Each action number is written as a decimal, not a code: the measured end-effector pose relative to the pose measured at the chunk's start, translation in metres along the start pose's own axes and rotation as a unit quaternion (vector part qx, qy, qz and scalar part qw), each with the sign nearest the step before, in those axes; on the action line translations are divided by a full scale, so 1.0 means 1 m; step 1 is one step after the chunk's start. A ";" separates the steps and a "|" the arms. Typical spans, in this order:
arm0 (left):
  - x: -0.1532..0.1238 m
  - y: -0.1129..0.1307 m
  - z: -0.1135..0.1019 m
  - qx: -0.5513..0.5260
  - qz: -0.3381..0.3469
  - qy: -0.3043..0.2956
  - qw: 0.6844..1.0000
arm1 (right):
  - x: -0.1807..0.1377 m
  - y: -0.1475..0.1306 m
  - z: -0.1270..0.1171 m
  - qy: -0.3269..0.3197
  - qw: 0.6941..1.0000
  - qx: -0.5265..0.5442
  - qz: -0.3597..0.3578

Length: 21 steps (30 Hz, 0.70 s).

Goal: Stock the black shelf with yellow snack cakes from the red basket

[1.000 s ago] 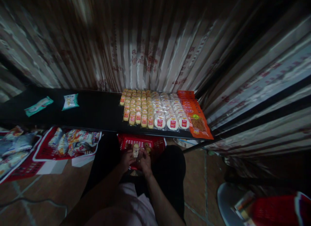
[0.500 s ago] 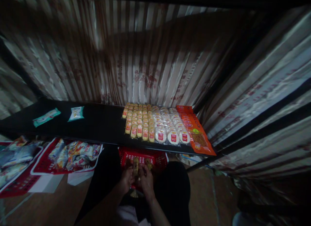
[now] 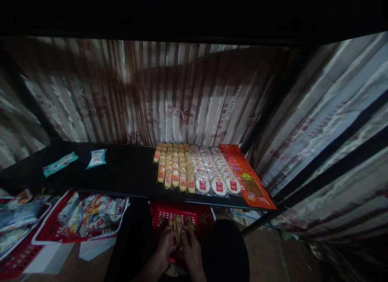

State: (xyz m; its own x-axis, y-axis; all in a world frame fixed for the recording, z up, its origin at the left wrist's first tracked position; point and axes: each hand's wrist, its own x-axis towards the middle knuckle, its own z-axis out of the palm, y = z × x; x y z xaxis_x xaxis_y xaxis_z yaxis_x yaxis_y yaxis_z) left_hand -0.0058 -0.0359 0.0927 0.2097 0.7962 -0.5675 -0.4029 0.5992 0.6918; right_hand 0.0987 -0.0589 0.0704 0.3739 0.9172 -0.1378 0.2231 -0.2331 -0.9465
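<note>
Between my knees, under the shelf's front edge, is a red plastic basket [image 3: 157, 208] holding a few yellow-brown wrapped snack bars. My left hand [image 3: 165, 244] and my right hand [image 3: 191, 249] are together over it, fingers closed round a wrapped snack bar [image 3: 178, 222]. Fingers and dim light hide part of the grip. On the black shelf [image 3: 130, 172] above, rows of similar yellow wrapped snack bars [image 3: 175, 179] lie side by side. To their right are rows of round white wrapped crackers [image 3: 218, 185], then orange snack packets [image 3: 251, 185] at the right end.
A long green packet [image 3: 60, 164] and a small green-and-white packet [image 3: 97, 158] lie on the shelf's left part. Red baskets [image 3: 38, 233] of bagged snacks stand at lower left. A pleated curtain [image 3: 182, 100] hangs behind, and a dark shelf [image 3: 182, 19] spans overhead.
My view has tilted up, so the shelf and baskets sit lower in the picture. Both hands stay together at the red basket, fingers shifted slightly round the snack bar.
</note>
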 end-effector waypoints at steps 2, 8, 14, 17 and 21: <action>-0.001 -0.001 0.001 0.009 0.021 -0.002 1.000 | -0.001 -0.002 0.001 0.007 1.000 -0.002 0.000; -0.006 0.004 0.002 0.017 0.053 0.034 0.998 | -0.004 -0.011 0.004 0.003 1.000 -0.015 0.007; -0.005 0.011 0.001 0.059 0.111 0.059 0.990 | -0.004 -0.010 0.007 -0.018 0.999 -0.048 0.005; -0.001 0.009 -0.001 0.091 0.157 0.059 0.982 | -0.004 -0.011 0.009 -0.009 0.997 -0.077 -0.009; 0.000 0.010 -0.003 0.100 0.184 0.097 0.973 | -0.003 -0.012 0.012 0.008 0.996 -0.085 -0.032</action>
State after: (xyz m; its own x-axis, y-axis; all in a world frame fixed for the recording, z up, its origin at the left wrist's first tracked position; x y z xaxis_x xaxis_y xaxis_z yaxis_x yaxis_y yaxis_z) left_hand -0.0125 -0.0303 0.0983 -0.0949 0.9409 -0.3252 -0.2336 0.2965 0.9260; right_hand 0.0843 -0.0554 0.0791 0.3682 0.9269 -0.0733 0.3960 -0.2277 -0.8896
